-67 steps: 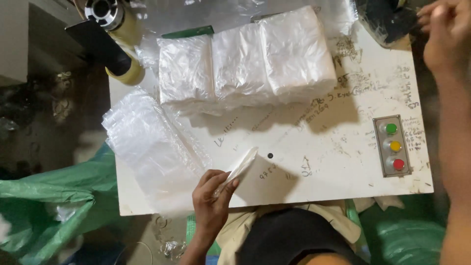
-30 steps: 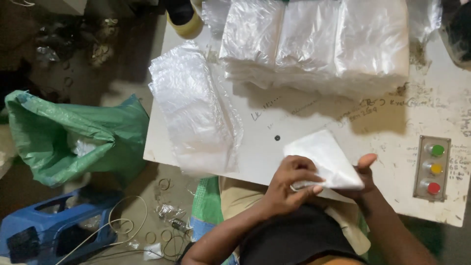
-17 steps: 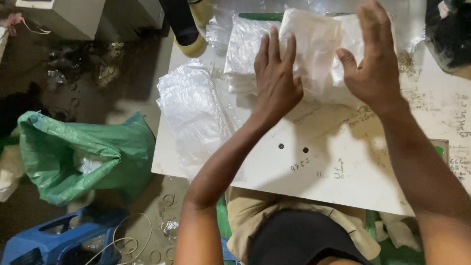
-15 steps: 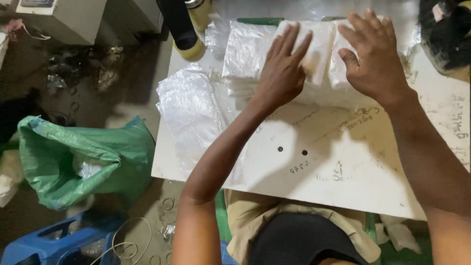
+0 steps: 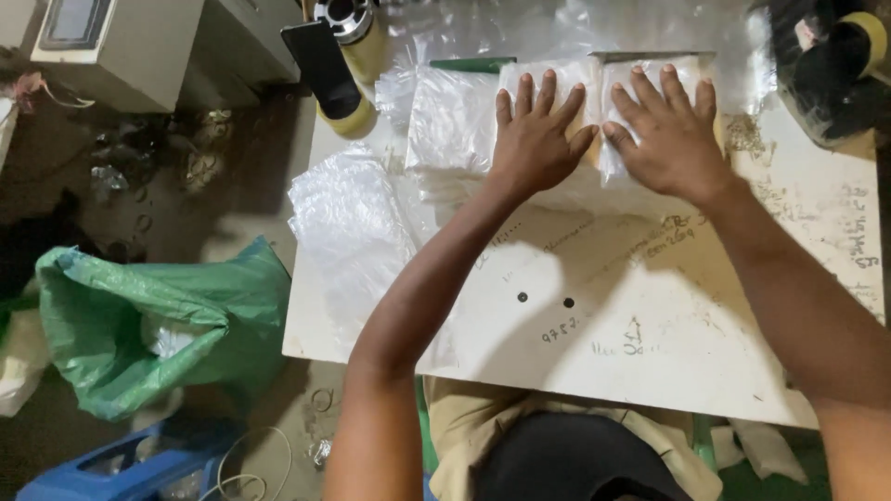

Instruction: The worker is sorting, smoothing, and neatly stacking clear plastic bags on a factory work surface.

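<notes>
Stacks of clear plastic bags (image 5: 455,121) sit in a row at the far side of the white bench (image 5: 650,343), directly under both palms. Left hand (image 5: 538,139) and right hand (image 5: 668,134) lie flat on the middle and right stacks, fingers (image 5: 524,93) spread and extended, pressing down, gripping nothing. Thumbs nearly touch between the two stacks.

Left of the fingers: one uncovered stack, then a loose pile of crumpled clear bags (image 5: 348,227) hanging over the bench edge. Beyond the fingertips: tape rolls (image 5: 353,37) and a green bar (image 5: 469,65). Off the bench to the left, a green sack (image 5: 158,325) and a blue crate (image 5: 139,464) on the floor.

Stack tops under the palms are hidden; bag count unreadable. Dark object at far right (image 5: 831,65) is cut off, can't identify.

Versus half a second ago: hands have slid closer together and flattened out, stacks unmoved.
</notes>
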